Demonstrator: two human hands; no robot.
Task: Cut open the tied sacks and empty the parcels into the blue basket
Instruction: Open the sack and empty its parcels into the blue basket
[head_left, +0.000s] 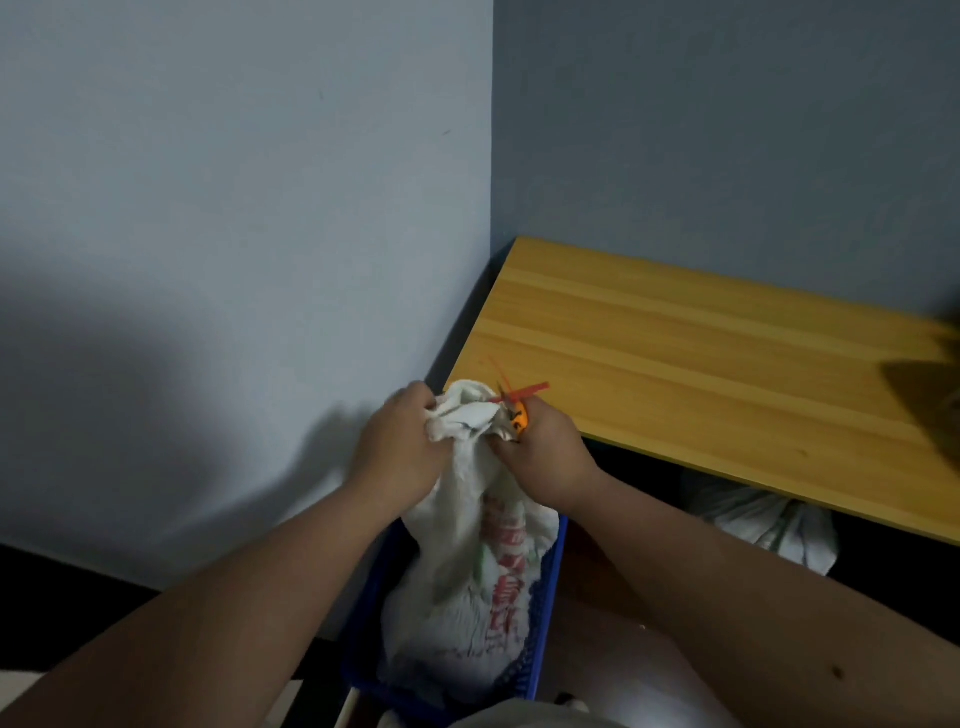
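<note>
A white sack printed with red characters, too blurred to read, stands in the blue basket, wedged between the wall at left and the desk edge at right. The left hand has its grip bunched round the sack's neck, while the right hand is clamped on an orange cutter at the red tie. Another sack lies under the desk.

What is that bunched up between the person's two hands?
In the head view, the gathered neck of the white sack, bound by a red tie, lies between the left hand and right hand.
</note>
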